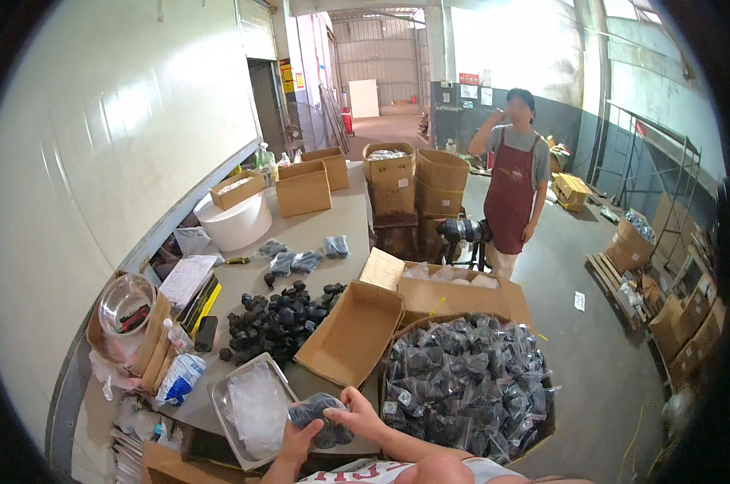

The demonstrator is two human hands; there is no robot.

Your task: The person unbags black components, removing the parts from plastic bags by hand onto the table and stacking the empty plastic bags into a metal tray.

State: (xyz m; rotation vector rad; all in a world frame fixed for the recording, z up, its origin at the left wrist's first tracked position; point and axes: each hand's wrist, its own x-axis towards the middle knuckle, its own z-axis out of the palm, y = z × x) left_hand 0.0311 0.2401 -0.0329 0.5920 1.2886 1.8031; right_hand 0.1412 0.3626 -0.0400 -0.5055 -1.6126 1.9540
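Note:
A clear plastic bag with black parts inside (pixel 307 410) is between my hands at the near edge of the table. My left hand (pixel 299 438) grips its lower left side, thumb on top. My right hand (pixel 360 415) pinches the bag's upper right side. Just left of the bag, a metal tray (pixel 222 393) holds a stack of clear empty bags (pixel 257 407). Beyond it lies a heap of loose black parts (pixel 280 325). To my right, a large carton (pixel 552 419) is full of bagged black parts (pixel 466 375).
An open empty cardboard box (pixel 353 331) sits beside the heap. Several filled bags (pixel 300 262) lie farther back, near a white round tub (pixel 234 222). A phone (pixel 207 333) and clipboard papers (pixel 187 278) are at left. A person in a maroon apron (pixel 514 181) stands beyond the cartons.

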